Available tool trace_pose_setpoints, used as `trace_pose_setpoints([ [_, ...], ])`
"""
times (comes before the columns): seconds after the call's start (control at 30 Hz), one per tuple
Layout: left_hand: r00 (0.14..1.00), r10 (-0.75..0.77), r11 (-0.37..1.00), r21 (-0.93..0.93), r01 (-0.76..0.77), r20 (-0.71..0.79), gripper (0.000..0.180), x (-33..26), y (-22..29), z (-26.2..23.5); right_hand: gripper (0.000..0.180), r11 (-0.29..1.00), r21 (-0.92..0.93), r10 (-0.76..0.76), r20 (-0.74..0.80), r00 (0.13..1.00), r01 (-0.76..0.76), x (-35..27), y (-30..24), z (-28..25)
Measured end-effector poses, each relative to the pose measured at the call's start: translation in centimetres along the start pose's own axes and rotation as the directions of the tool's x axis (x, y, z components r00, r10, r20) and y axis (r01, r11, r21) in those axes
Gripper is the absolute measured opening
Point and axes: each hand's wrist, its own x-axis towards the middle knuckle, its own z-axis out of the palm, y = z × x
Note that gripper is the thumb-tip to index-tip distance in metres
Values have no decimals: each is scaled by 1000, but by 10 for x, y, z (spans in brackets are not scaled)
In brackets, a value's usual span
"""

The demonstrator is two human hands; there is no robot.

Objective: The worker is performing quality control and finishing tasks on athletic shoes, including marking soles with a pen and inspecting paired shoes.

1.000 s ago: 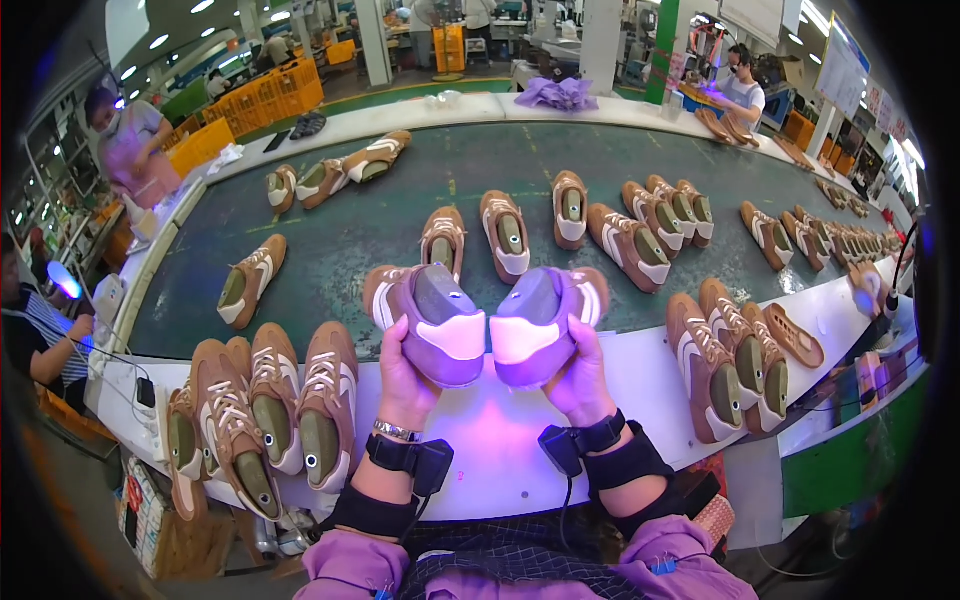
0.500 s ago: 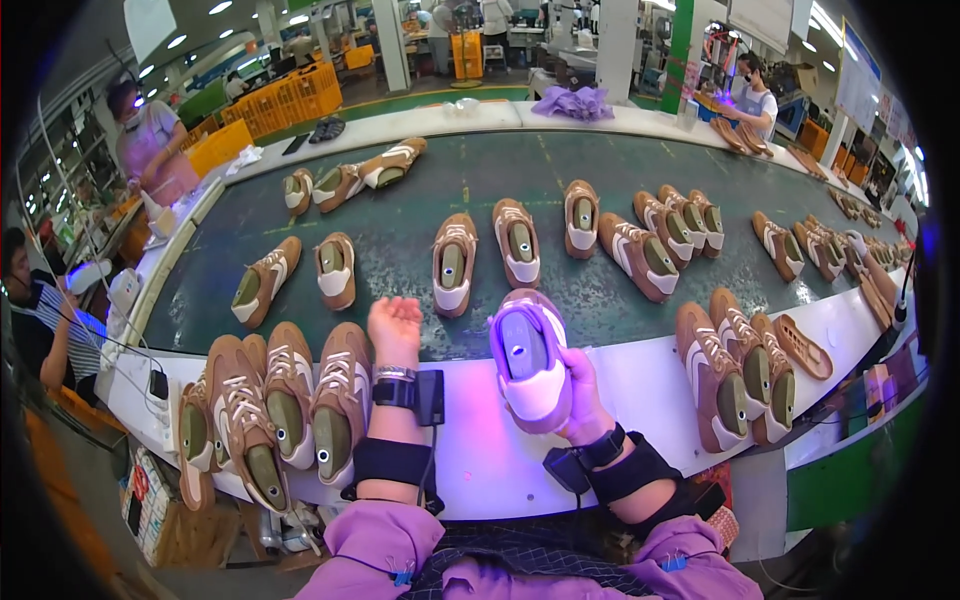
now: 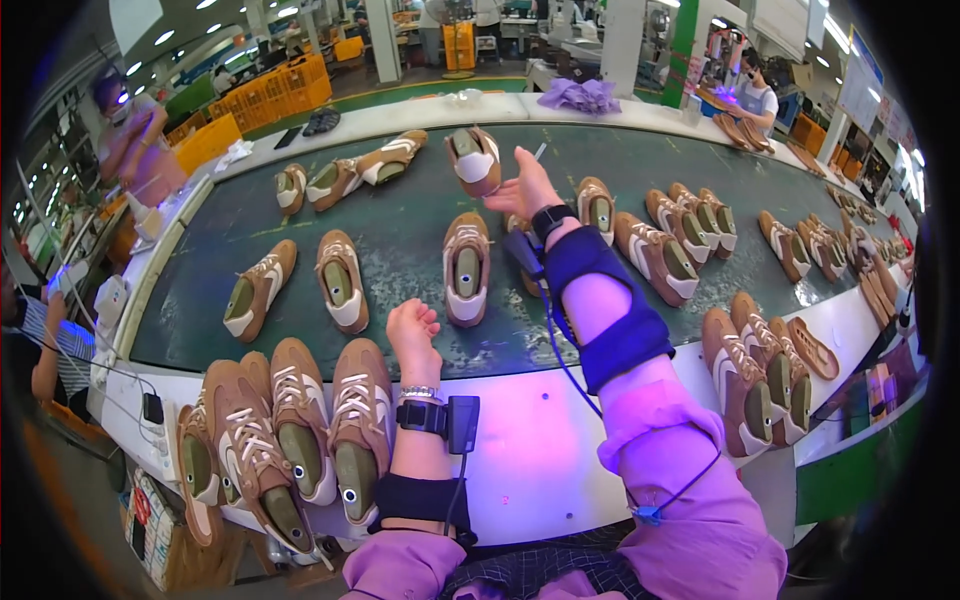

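Observation:
My right hand (image 3: 522, 187) reaches out over the dark green work surface, palm turned up and fingers stretched. Its fingertips are at the heel of a brown and white sneaker (image 3: 473, 160); whether they touch it I cannot tell. A thin pale stick (image 3: 540, 152) shows beside the thumb, and how it is held is hidden. Near the surface's front edge my left hand (image 3: 413, 328) has its fingers curled in, with nothing visible in them. Ahead of it stands another brown sneaker (image 3: 467, 268), heel toward me. A sneaker (image 3: 528, 272) behind my right wrist is mostly covered.
Several sneakers (image 3: 290, 430) crowd the white ledge (image 3: 530, 450) at left, and a smaller group (image 3: 737, 385) stands at right with a loose sole (image 3: 812, 348). More sneakers sit across the green surface (image 3: 400, 215). Other people work at the far left and far right.
My right hand has carried the sneaker from near me to the far side of the green surface, and its fingers have opened out. My left hand remains curled and has shifted slightly.

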Motion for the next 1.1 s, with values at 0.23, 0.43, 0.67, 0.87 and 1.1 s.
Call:
trace_pose_setpoints([
  [0.23,946,323,918,247,-310,-11,29,36,-1,-19,66,239,-971,-543,-149,826,-18,-45,63,-26],
  [0.43,971,206,752,615,-236,120,65,72,-21,22,49,505,-862,-214,-166,963,-36,-19,80,-81],
  [0.67,951,-48,792,591,-149,305,57,64,-23,43,38,730,-680,-37,-138,990,-67,-36,78,-95],
  [0.87,888,-176,979,171,112,424,48,-24,2,41,20,980,-196,14,197,980,26,-131,53,-87],
  [1.1,746,-214,775,574,-263,631,68,-164,26,-2,63,546,-778,-260,196,945,312,-311,53,-96],
])
